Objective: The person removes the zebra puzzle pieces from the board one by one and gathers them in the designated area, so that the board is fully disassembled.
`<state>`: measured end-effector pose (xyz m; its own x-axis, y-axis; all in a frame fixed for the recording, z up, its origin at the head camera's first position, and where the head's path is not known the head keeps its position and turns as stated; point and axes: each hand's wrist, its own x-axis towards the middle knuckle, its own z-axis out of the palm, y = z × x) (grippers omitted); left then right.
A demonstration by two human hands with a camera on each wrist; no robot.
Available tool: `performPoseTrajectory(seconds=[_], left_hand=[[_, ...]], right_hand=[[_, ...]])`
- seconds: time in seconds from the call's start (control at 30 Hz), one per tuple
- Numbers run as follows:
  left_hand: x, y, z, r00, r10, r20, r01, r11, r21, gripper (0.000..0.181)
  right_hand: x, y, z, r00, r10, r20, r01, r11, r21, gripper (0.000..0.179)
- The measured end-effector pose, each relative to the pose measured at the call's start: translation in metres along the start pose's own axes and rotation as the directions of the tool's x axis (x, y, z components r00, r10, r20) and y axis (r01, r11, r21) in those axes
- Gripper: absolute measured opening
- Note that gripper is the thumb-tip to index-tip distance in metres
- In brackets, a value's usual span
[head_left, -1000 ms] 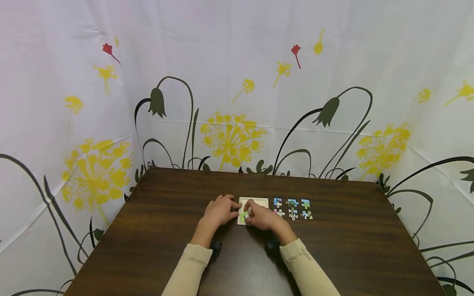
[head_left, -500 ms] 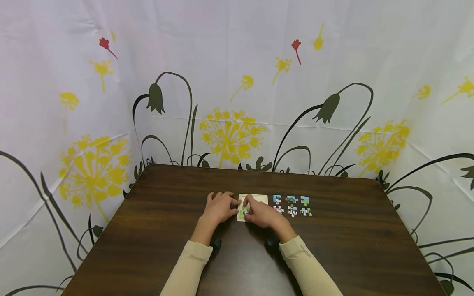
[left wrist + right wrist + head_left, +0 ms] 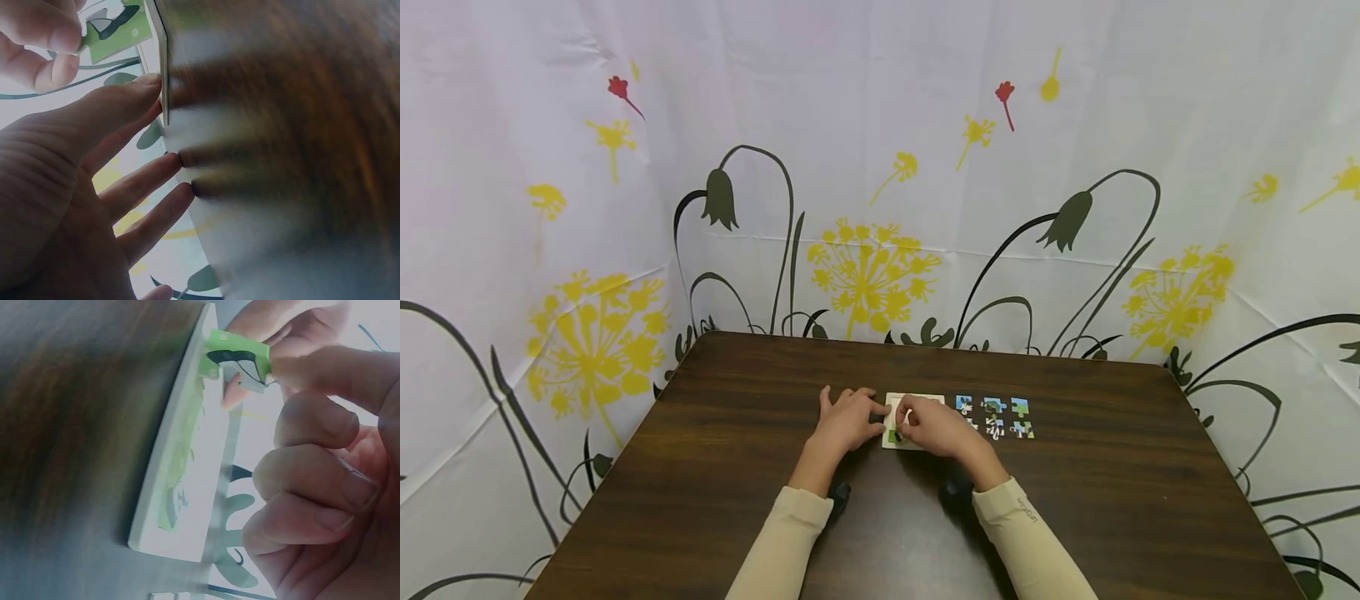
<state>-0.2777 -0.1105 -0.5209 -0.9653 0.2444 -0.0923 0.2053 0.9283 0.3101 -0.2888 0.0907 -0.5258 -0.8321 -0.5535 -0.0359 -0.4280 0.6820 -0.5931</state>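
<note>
My right hand pinches a green puzzle piece between thumb and forefinger, its other fingers curled in. Black and white shapes are printed on the piece, which is tilted over the near left part of a pale puzzle tray. Inside the tray lies more green puzzle, partly hidden by the hand in the head view. My left hand rests at the tray's left side. Its thumb and forefinger touch the tray edge in the left wrist view, while the other fingers are spread with their tips on the table.
To the right of the tray, several loose puzzle pieces lie in two rows on the dark wooden table. My right hand partly covers one. Behind the table hangs a white curtain with printed flowers.
My right hand has shifted slightly right and turned, lifting the green puzzle piece to a tilt. It covers more of the nearest loose piece. The left hand stays at the tray edge.
</note>
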Motion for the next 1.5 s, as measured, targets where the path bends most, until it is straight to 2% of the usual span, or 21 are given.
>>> performPoseTrajectory(seconds=[0.23,0.43,0.53,0.83,1.13,1.5], left_hand=[[0.000,-0.001,0.002,1.000,0.018,0.024,-0.018,1.000,0.002,0.041],[0.000,0.001,0.002,0.998,0.025,0.053,-0.025,1.000,-0.009,0.045],[0.000,0.000,0.003,0.998,0.016,0.067,-0.015,1.000,-0.013,0.046],[-0.002,0.000,0.003,0.997,0.008,0.073,-0.004,0.999,-0.054,0.048],[-0.002,-0.003,0.002,0.998,0.026,0.063,-0.023,0.998,-0.052,0.054],[-0.001,-0.004,0.001,0.997,0.032,0.066,-0.030,0.999,-0.042,0.057]], right_hand=[[-0.005,0.001,-0.004,0.999,-0.012,0.035,0.010,0.999,0.053,0.003],[-0.015,0.000,-0.022,0.998,0.010,0.067,-0.021,0.986,0.166,0.005],[-0.019,0.004,-0.030,0.997,-0.003,0.075,-0.013,0.977,0.211,0.005],[-0.028,0.017,-0.048,0.995,-0.050,0.090,0.030,0.977,0.209,0.005],[-0.047,0.040,-0.073,0.984,0.050,0.173,-0.095,0.960,0.264,0.009],[-0.055,0.061,-0.084,0.977,0.137,0.163,-0.169,0.965,0.201,0.015]])
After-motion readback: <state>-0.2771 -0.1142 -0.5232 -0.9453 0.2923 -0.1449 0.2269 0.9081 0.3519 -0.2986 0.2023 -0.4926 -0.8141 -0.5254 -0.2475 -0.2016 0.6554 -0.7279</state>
